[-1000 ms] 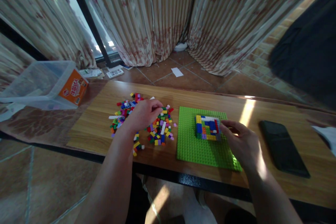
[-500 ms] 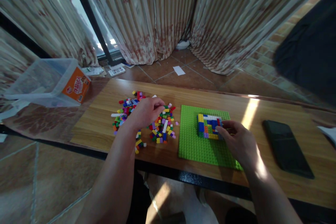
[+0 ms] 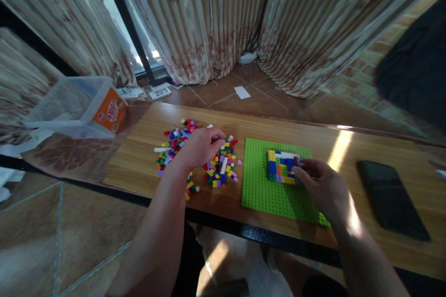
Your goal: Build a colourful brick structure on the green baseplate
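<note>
Over a heap of loose toy bricks (image 3: 223, 167) in many colours hangs my left hand (image 3: 204, 146), its fingers curled and pressed together. Whatever the fingertips may hold is too small to make out. To the right, a low rectangular structure of toy bricks (image 3: 284, 166) sits on a green studded baseplate (image 3: 258, 195). It has yellow, blue, white and other coloured bricks around its edge and inside. My right hand (image 3: 322, 185) is closed at the structure's right side, thumb at the near corner and fingers behind. The hand hides part of that side.
A black phone-like slab (image 3: 392, 199) lies on the wooden table (image 3: 132, 158) at the right. At the left stands a clear plastic bin (image 3: 76, 106) with an orange label. Papers (image 3: 160, 92) lie on the floor near the curtains (image 3: 216, 23). A dark shape fills the upper right.
The whole view has shifted slightly, so everything appears a little farther right. Both hands keep nearly the same pose over the heap and at the brick structure.
</note>
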`<action>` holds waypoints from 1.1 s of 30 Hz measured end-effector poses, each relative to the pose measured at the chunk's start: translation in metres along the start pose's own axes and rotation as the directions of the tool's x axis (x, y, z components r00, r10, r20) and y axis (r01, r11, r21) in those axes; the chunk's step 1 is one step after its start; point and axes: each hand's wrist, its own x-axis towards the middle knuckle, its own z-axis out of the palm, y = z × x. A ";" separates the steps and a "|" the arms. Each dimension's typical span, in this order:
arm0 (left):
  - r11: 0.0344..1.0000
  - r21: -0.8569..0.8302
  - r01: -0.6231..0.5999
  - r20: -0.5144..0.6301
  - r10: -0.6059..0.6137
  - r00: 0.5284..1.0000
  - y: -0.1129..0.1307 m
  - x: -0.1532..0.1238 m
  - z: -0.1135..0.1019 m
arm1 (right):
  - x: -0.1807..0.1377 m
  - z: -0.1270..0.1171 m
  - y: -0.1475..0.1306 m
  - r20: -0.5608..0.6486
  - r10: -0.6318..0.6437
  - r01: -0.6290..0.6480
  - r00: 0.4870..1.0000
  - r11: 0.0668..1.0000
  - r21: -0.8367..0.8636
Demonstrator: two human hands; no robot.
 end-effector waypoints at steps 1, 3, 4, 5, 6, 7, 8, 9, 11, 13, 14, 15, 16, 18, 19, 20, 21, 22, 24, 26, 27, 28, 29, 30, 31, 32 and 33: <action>1.000 0.002 0.001 -0.002 -0.001 1.000 0.000 0.000 0.000 | -0.001 -0.002 -0.002 -0.025 0.009 -0.009 1.000 1.000 -0.025; 1.000 0.006 0.001 -0.007 -0.001 1.000 0.000 0.000 -0.001 | -0.004 -0.005 -0.008 -0.109 0.010 -0.020 0.994 0.996 -0.092; 1.000 0.005 -0.001 -0.007 0.001 1.000 0.000 0.000 -0.001 | -0.006 -0.006 -0.013 -0.155 -0.012 -0.005 0.988 0.994 -0.111; 1.000 0.002 -0.004 -0.007 0.004 1.000 0.000 0.000 -0.001 | -0.009 -0.006 -0.018 -0.191 -0.051 0.031 0.980 0.994 -0.108; 1.000 -0.002 -0.006 -0.008 0.006 1.000 0.000 0.000 0.000 | -0.013 -0.005 -0.024 -0.211 -0.104 0.087 0.972 0.992 -0.087; 1.000 -0.007 -0.007 -0.010 0.007 1.000 -0.001 0.000 0.000 | -0.018 -0.002 -0.031 -0.210 -0.166 0.160 0.964 0.986 -0.046; 1.000 -0.012 -0.005 -0.014 0.005 1.000 -0.001 0.000 0.001 | -0.023 0.002 -0.038 -0.193 -0.231 0.236 0.954 0.972 0.005; 1.000 -0.016 -0.003 -0.019 0.003 1.000 -0.001 -0.001 0.001 | -0.029 0.008 -0.045 -0.155 -0.300 0.310 0.941 0.950 0.044; 1.000 -0.027 -0.002 -0.030 0.001 1.000 -0.001 -0.001 0.002 | -0.040 0.023 -0.058 -0.047 -0.441 0.443 0.896 0.891 0.095; 0.999 -0.038 -0.009 -0.036 0.008 0.999 -0.001 -0.001 0.003 | -0.050 0.039 -0.068 0.077 -0.558 0.544 0.826 0.826 0.149; 0.999 -0.040 -0.012 -0.036 0.011 0.999 0.000 -0.001 0.003 | -0.055 0.047 -0.072 0.118 -0.596 0.574 0.794 0.799 0.179; 0.999 -0.039 -0.011 -0.035 0.010 0.999 0.000 -0.001 0.002 | -0.058 0.054 -0.074 0.146 -0.626 0.596 0.766 0.776 0.205; 0.999 -0.035 -0.009 -0.035 0.008 0.999 0.000 -0.001 0.002 | -0.061 0.061 -0.077 0.162 -0.647 0.610 0.745 0.759 0.226; 1.000 -0.027 -0.008 -0.034 0.007 0.999 0.000 -0.002 0.001 | -0.065 0.071 -0.080 0.174 -0.670 0.628 0.722 0.740 0.242; 1.000 -0.024 -0.010 -0.034 0.010 0.999 0.000 -0.003 0.000 | -0.067 0.075 -0.082 0.175 -0.676 0.634 0.716 0.734 0.242; 1.000 -0.023 -0.013 -0.033 0.012 0.999 0.000 -0.003 0.000 | -0.069 0.079 -0.084 0.173 -0.682 0.641 0.710 0.729 0.241; 1.000 -0.021 -0.013 -0.033 0.012 0.999 0.000 -0.003 -0.001 | -0.071 0.082 -0.087 0.166 -0.691 0.651 0.703 0.720 0.239; 1.000 -0.020 -0.010 -0.033 0.009 0.999 0.000 -0.004 -0.001 | -0.074 0.086 -0.090 0.150 -0.704 0.667 0.694 0.707 0.235; 1.000 -0.023 0.002 -0.039 -0.003 0.999 -0.001 -0.005 -0.002 | -0.080 0.093 -0.099 0.115 -0.741 0.709 0.662 0.668 0.225; 0.999 -0.033 0.013 -0.048 -0.015 0.999 -0.001 -0.006 -0.002 | -0.085 0.101 -0.107 0.091 -0.773 0.749 0.627 0.631 0.199; 0.999 -0.040 0.017 -0.053 -0.019 0.998 -0.002 -0.006 -0.003 | -0.087 0.105 -0.111 0.091 -0.784 0.764 0.615 0.620 0.179; 0.999 -0.045 0.019 -0.058 -0.022 0.998 -0.002 -0.007 -0.003 | -0.089 0.109 -0.115 0.100 -0.789 0.773 0.607 0.615 0.156; 0.999 -0.050 0.022 -0.063 -0.025 0.998 -0.002 -0.008 -0.003 | -0.090 0.112 -0.118 0.115 -0.789 0.778 0.603 0.614 0.131; 0.998 -0.052 0.024 -0.067 -0.028 0.997 -0.003 -0.009 -0.004 | -0.091 0.116 -0.120 0.130 -0.787 0.781 0.603 0.616 0.106; 0.998 -0.051 0.026 -0.068 -0.030 0.997 -0.003 -0.010 -0.005 | -0.091 0.119 -0.121 0.146 -0.785 0.783 0.602 0.616 0.086; 0.999 -0.046 0.028 -0.069 -0.031 0.997 -0.003 -0.011 -0.006 | -0.091 0.122 -0.122 0.158 -0.783 0.784 0.601 0.616 0.072; 0.999 -0.038 0.031 -0.070 -0.033 0.997 -0.003 -0.012 -0.007 | -0.091 0.124 -0.122 0.166 -0.782 0.785 0.601 0.616 0.062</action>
